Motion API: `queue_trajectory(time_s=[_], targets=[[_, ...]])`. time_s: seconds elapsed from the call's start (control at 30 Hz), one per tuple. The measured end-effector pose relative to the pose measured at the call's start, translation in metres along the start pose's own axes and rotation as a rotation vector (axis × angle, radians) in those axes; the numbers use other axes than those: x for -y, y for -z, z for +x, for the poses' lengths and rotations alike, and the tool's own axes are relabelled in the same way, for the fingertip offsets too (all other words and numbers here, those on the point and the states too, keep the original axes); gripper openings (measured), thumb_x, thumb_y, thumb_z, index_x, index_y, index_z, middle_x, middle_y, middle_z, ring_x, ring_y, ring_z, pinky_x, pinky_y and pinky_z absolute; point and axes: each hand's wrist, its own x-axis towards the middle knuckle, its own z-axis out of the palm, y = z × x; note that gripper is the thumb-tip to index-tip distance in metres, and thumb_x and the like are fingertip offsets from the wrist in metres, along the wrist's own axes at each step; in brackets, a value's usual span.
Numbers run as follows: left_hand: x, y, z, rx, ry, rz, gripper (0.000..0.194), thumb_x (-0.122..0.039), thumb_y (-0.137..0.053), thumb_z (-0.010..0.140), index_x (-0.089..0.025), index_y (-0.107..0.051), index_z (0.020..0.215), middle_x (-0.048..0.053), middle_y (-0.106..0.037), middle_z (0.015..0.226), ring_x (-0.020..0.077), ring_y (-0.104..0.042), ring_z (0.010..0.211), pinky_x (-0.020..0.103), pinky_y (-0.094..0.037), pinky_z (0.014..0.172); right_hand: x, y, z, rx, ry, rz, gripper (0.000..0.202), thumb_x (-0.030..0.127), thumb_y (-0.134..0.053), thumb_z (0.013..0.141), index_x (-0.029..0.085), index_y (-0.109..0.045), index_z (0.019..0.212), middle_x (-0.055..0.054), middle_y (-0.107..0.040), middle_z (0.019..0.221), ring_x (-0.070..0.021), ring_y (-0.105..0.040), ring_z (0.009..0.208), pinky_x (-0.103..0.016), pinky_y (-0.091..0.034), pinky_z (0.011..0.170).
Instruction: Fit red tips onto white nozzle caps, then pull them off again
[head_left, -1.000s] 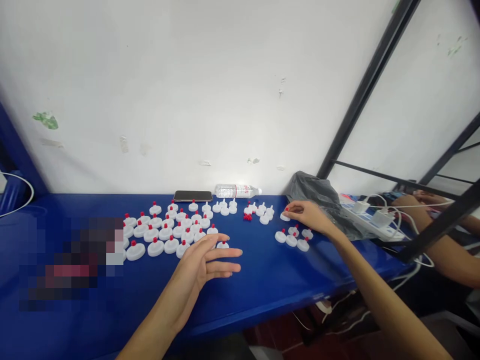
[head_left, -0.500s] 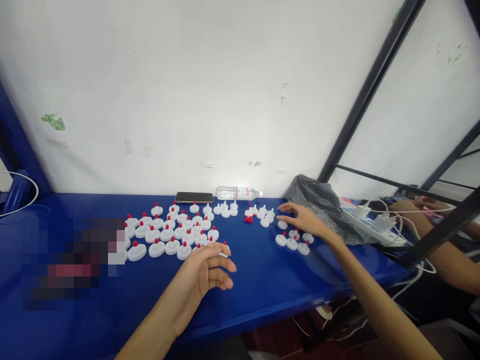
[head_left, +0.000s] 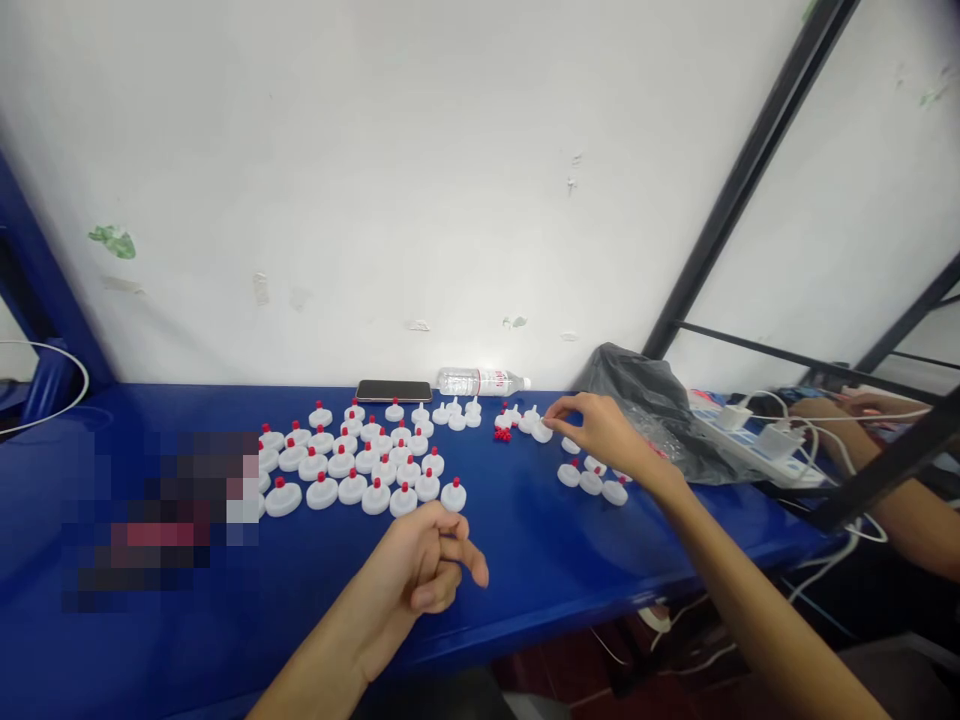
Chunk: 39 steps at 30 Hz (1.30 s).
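Observation:
My right hand (head_left: 607, 435) pinches the spout of a white nozzle cap (head_left: 541, 433) in the cluster right of the middle. Nearby are other white caps with bare spouts and a small pile of red tips (head_left: 502, 435). Below my right wrist stand several white caps with red tips (head_left: 591, 483), partly hidden by the hand. My left hand (head_left: 427, 565) hovers over the blue table's front part, its fingers loosely bent and apart, holding nothing. Just beyond it, a large group of red-tipped white caps (head_left: 352, 487) stands upright on the left.
A phone (head_left: 394, 391) and a clear plastic bottle (head_left: 480, 381) lie along the wall on the blue table (head_left: 517, 560). A dark plastic bag (head_left: 637, 385) and a power strip (head_left: 765, 445) with cables are at right, near a black metal post. Another person's arm (head_left: 892, 500) shows beyond.
My right hand has moved left from the red-tipped caps to a bare-spouted cap and closed on its spout. My left hand has drawn back slightly, its fingers more bent, uncovering a red-tipped cap.

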Motion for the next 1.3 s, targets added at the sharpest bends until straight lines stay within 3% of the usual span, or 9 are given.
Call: queue_trajectory(time_s=[0.1, 0.3, 0.43, 0.53, 0.73, 0.9, 1.07, 1.2, 1.3], targets=[[0.006, 0.001, 0.008, -0.033, -0.046, 0.128, 0.025, -0.042, -0.051, 0.085, -0.019, -0.046, 0.075, 0.004, -0.066, 0.062, 0.0028, -0.036, 0.029, 0.019, -0.021, 0.037, 0.036, 0.013, -0.017, -0.009, 0.075, 0.102, 0.015, 0.033, -0.067, 0.093, 0.024, -0.077, 0.088, -0.002, -0.079, 0.096, -0.0227, -0.071, 0.090, -0.033, -0.049, 0.082], [0.016, -0.011, 0.000, -0.076, -0.184, 0.255, 0.066, -0.045, -0.075, 0.078, -0.026, -0.036, 0.127, 0.011, -0.061, 0.120, 0.0164, -0.073, 0.066, 0.020, -0.043, 0.043, 0.100, 0.016, -0.050, 0.126, 0.243, 0.420, 0.009, 0.032, -0.071, 0.093, 0.025, -0.076, 0.089, 0.000, -0.077, 0.091, -0.0178, -0.069, 0.089, -0.032, -0.050, 0.085], [0.017, -0.016, -0.005, 0.069, -0.278, 0.330, 0.050, -0.043, -0.073, 0.084, -0.018, -0.051, 0.121, 0.004, -0.066, 0.093, 0.0148, -0.070, 0.070, 0.019, -0.044, 0.048, 0.113, 0.010, -0.060, 0.189, 0.266, 0.492, 0.004, 0.030, -0.071, 0.094, 0.026, -0.069, 0.094, 0.001, -0.075, 0.092, -0.0178, -0.068, 0.092, -0.033, -0.048, 0.088], [0.014, -0.012, -0.002, 0.005, -0.284, 0.367, 0.041, -0.044, -0.071, 0.086, -0.017, -0.052, 0.110, 0.002, -0.067, 0.086, 0.0080, -0.061, 0.055, 0.018, -0.039, 0.045, 0.110, 0.005, -0.059, 0.167, 0.161, 0.551, 0.018, 0.032, -0.066, 0.097, 0.026, -0.052, 0.106, 0.002, -0.074, 0.090, -0.0184, -0.069, 0.089, -0.034, -0.047, 0.087], [0.005, -0.002, -0.005, -0.038, -0.163, 0.330, 0.058, -0.042, -0.076, 0.084, -0.026, -0.025, 0.107, 0.007, -0.079, 0.094, 0.0059, -0.058, 0.040, 0.017, -0.035, 0.041, 0.076, -0.018, -0.035, -0.043, -0.042, 0.403, 0.028, 0.037, -0.049, 0.100, 0.028, -0.025, 0.088, 0.006, -0.059, 0.068, -0.0227, -0.066, 0.079, -0.034, -0.045, 0.076], [0.002, -0.004, -0.009, -0.007, -0.114, 0.322, 0.057, -0.040, -0.076, 0.084, -0.027, -0.023, 0.103, 0.010, -0.080, 0.093, 0.0066, -0.057, 0.036, 0.016, -0.030, 0.038, 0.045, -0.041, -0.007, -0.065, -0.196, 0.022, 0.014, 0.034, -0.043, 0.099, 0.023, -0.037, 0.103, -0.003, -0.069, 0.078, -0.0263, -0.068, 0.074, -0.032, -0.042, 0.069], [0.005, -0.004, -0.006, -0.007, -0.093, 0.311, 0.053, -0.040, -0.070, 0.089, -0.023, -0.025, 0.111, 0.012, -0.080, 0.091, 0.0052, -0.054, 0.036, 0.017, -0.031, 0.040, 0.032, -0.058, 0.008, 0.014, -0.202, -0.111, 0.027, 0.033, -0.045, 0.101, 0.015, -0.049, 0.121, -0.007, -0.075, 0.081, -0.0271, -0.072, 0.081, -0.030, -0.043, 0.073], [0.007, -0.003, -0.005, -0.050, -0.123, 0.392, 0.062, -0.043, -0.069, 0.089, -0.020, -0.027, 0.129, 0.009, -0.078, 0.095, 0.0057, -0.054, 0.041, 0.020, -0.036, 0.044, 0.027, -0.072, 0.011, 0.076, -0.206, -0.199, 0.023, 0.026, -0.054, 0.097, 0.020, -0.064, 0.117, -0.009, -0.079, 0.100, -0.0276, -0.072, 0.096, -0.030, -0.044, 0.078], [0.009, -0.002, -0.005, -0.069, -0.165, 0.527, 0.054, -0.048, -0.068, 0.088, -0.019, -0.045, 0.129, 0.006, -0.075, 0.094, 0.0091, -0.059, 0.053, 0.021, -0.039, 0.049, 0.024, -0.078, 0.012, 0.088, -0.240, -0.257, 0.022, 0.026, -0.056, 0.096, 0.020, -0.070, 0.113, -0.012, -0.078, 0.104, -0.0292, -0.072, 0.100, -0.032, -0.045, 0.077]])
